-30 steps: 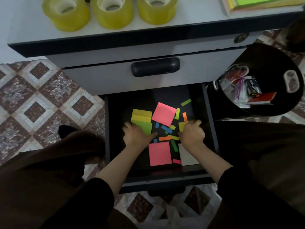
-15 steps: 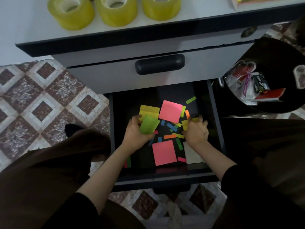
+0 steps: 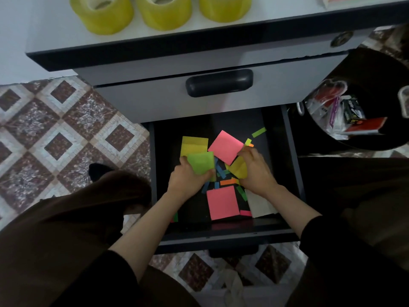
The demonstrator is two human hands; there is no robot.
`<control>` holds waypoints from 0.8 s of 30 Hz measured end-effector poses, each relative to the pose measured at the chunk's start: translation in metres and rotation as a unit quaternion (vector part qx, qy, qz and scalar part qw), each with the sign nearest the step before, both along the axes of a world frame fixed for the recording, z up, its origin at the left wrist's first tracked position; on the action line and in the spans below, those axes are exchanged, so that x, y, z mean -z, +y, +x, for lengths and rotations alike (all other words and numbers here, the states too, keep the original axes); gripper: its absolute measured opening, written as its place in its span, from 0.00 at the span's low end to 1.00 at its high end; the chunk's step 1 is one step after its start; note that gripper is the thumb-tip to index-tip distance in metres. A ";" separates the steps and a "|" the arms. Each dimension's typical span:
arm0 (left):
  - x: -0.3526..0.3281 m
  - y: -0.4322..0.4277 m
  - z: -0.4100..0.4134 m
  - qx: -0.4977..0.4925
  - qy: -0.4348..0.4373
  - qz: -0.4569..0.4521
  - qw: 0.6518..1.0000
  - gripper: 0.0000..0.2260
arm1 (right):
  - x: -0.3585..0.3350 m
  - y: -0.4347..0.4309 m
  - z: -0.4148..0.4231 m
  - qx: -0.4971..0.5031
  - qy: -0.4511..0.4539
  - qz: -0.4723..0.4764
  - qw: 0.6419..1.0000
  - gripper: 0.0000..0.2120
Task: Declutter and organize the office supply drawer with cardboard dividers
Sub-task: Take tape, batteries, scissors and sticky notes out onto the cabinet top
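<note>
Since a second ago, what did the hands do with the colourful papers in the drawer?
The left hand lifted the green pad off the drawer floor and grips it. The right hand picked up a yellow pad and holds it tilted. The far pink pad, the near pink pad and the tape rolls stayed put.

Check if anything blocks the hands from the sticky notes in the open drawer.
Nothing visible does. The left hand grips a green note, the right hand a yellow note.
</note>
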State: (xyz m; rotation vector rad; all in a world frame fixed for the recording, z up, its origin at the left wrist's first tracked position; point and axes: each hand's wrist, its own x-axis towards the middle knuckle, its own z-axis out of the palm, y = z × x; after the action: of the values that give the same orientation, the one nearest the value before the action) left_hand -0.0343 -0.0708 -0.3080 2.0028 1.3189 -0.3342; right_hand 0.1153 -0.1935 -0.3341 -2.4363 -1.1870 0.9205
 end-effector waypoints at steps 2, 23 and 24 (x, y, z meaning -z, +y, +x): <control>0.004 0.000 0.001 0.006 0.032 -0.005 0.999 0.39 | 0.003 -0.001 0.000 0.004 0.013 0.015 1.000 0.35; 0.028 -0.001 0.008 0.296 0.070 0.149 0.941 0.39 | -0.002 0.018 0.020 -0.063 -0.096 -0.117 0.986 0.30; 0.028 0.000 0.008 0.298 0.071 0.147 0.940 0.39 | -0.005 0.019 0.025 -0.062 -0.086 -0.132 0.986 0.28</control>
State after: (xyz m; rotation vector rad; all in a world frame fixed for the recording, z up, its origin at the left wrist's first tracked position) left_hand -0.0266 -0.0708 -0.3364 2.6613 0.8439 -0.5969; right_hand 0.1402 -0.1742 -0.3294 -2.7234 -1.3671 0.9733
